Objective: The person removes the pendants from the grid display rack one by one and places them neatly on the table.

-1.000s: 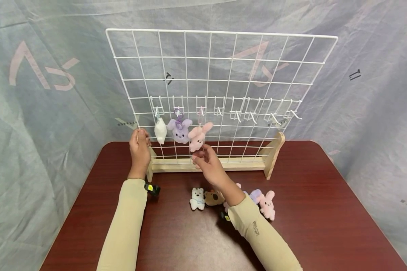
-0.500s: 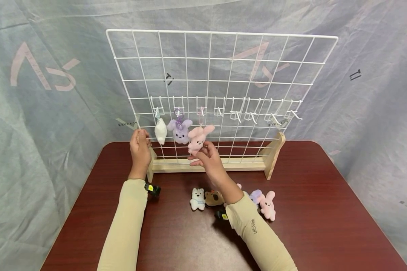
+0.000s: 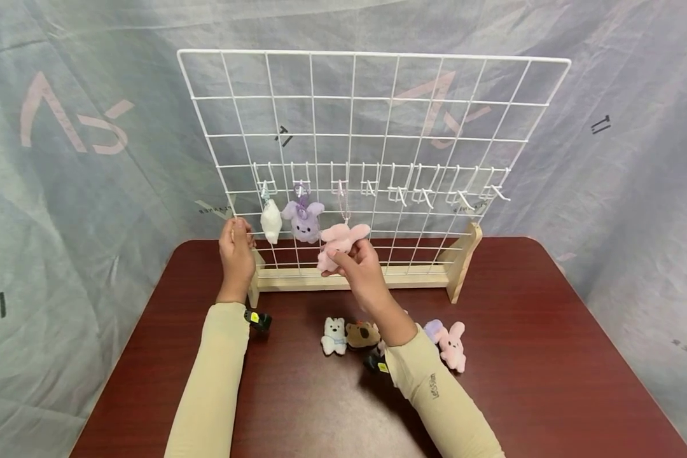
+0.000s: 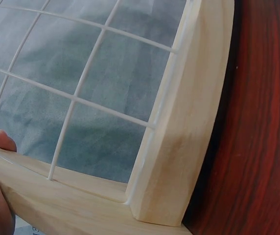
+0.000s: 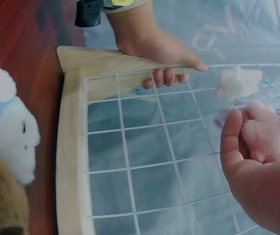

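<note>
A pink bunny plush keychain (image 3: 339, 238) hangs by its bead chain from the third hook of the white wire grid rack (image 3: 372, 135). My right hand (image 3: 366, 273) pinches its body between thumb and fingers; in the right wrist view the pink bunny (image 5: 265, 129) lies against the curled fingers. My left hand (image 3: 237, 257) grips the left edge of the rack at its wooden side post, and in the right wrist view the fingers of the left hand (image 5: 152, 51) wrap around that wood. Left of the bunny hang a purple plush keychain (image 3: 304, 224) and a white plush keychain (image 3: 271, 222).
Bare white hooks (image 3: 426, 197) continue to the right along the grid. On the dark red table (image 3: 298, 407) lie a white bear plush (image 3: 334, 336), a brown plush (image 3: 362, 334), a purple plush (image 3: 432, 329) and a pink bunny plush (image 3: 453, 347), some partly behind the right forearm.
The right hand's thumb has come over the hanging pink bunny, and the bunny has been drawn down and slightly right, its chain now stretched. The left hand has stayed in place.
</note>
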A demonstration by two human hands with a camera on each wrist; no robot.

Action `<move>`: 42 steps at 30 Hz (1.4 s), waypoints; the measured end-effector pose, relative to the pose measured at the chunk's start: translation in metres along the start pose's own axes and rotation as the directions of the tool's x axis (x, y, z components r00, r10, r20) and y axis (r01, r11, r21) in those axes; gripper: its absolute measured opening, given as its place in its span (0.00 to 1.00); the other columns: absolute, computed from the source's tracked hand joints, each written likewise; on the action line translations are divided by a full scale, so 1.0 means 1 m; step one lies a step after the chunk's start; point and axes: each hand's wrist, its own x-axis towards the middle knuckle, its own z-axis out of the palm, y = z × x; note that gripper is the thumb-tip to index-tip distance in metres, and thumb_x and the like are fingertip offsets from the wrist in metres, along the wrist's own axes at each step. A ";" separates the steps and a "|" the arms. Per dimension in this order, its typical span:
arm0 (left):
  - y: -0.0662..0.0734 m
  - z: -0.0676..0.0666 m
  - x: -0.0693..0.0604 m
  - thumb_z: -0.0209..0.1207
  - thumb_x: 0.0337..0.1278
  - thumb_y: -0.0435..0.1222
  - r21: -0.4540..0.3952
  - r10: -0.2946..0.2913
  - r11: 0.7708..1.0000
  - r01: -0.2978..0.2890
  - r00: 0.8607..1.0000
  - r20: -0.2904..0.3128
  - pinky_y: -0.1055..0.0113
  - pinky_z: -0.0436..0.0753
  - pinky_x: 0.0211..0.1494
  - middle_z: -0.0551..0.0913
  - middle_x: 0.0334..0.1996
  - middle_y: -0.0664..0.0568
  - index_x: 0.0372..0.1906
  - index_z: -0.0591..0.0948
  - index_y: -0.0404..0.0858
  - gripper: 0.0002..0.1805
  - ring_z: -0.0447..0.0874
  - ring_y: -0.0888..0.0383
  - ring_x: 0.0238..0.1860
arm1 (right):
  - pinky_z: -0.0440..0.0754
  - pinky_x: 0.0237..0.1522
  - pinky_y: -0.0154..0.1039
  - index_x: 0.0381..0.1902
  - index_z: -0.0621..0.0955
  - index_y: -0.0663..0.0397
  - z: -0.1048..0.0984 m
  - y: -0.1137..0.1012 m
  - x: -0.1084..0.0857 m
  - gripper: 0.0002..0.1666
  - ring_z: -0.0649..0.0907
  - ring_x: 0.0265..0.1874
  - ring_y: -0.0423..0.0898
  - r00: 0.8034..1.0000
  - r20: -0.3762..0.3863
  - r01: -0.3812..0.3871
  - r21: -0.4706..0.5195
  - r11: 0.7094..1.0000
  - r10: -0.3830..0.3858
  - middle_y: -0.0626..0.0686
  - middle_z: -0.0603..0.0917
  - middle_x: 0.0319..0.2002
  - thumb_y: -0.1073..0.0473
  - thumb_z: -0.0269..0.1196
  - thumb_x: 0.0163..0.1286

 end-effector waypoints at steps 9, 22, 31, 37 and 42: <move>-0.002 -0.002 0.001 0.43 0.85 0.39 0.003 0.011 1.000 -0.011 1.000 0.024 0.62 0.68 0.33 0.63 0.19 0.55 0.38 0.73 0.28 0.19 0.60 0.63 0.22 | 0.87 0.34 0.35 0.61 0.70 0.67 0.001 -0.012 -0.005 0.21 0.86 0.30 0.39 0.995 0.043 0.088 -0.016 0.996 -0.087 0.46 0.84 0.39 0.73 0.60 0.72; -0.003 -0.003 0.001 0.44 0.85 0.43 0.004 0.021 1.000 -0.021 0.999 0.027 0.60 0.68 0.31 0.64 0.19 0.58 0.43 0.68 0.16 0.27 0.62 0.63 0.21 | 0.88 0.39 0.32 0.80 0.61 0.56 0.002 -0.024 -0.009 0.50 0.87 0.36 0.36 0.988 0.135 0.090 -0.129 0.988 -0.072 0.42 0.83 0.49 0.72 0.67 0.63; 0.005 0.000 0.000 0.43 0.84 0.38 0.002 0.004 1.000 -0.004 1.000 0.011 0.68 0.69 0.32 0.64 0.20 0.55 0.35 0.74 0.39 0.16 0.62 0.64 0.22 | 0.86 0.35 0.31 0.80 0.61 0.60 0.004 -0.030 -0.012 0.48 0.86 0.36 0.34 0.975 0.185 0.147 -0.126 0.981 -0.123 0.40 0.83 0.51 0.75 0.64 0.63; 0.024 0.005 -0.006 0.44 0.84 0.38 -0.024 0.015 1.000 -0.014 1.000 0.021 0.74 0.70 0.33 0.65 0.19 0.56 0.42 0.68 0.16 0.23 0.62 0.65 0.22 | 0.85 0.34 0.30 0.80 0.60 0.61 0.006 -0.034 -0.016 0.48 0.86 0.35 0.34 0.973 0.190 0.155 -0.106 0.982 -0.133 0.40 0.82 0.51 0.76 0.63 0.64; 0.027 0.006 -0.007 0.44 0.84 0.38 -0.025 0.018 1.000 -0.018 1.000 0.014 0.73 0.70 0.32 0.64 0.19 0.56 0.35 0.74 0.34 0.17 0.62 0.65 0.22 | 0.85 0.35 0.29 0.81 0.59 0.63 0.007 -0.037 -0.017 0.49 0.85 0.35 0.34 0.974 0.180 0.161 -0.107 0.981 -0.141 0.39 0.81 0.55 0.76 0.63 0.63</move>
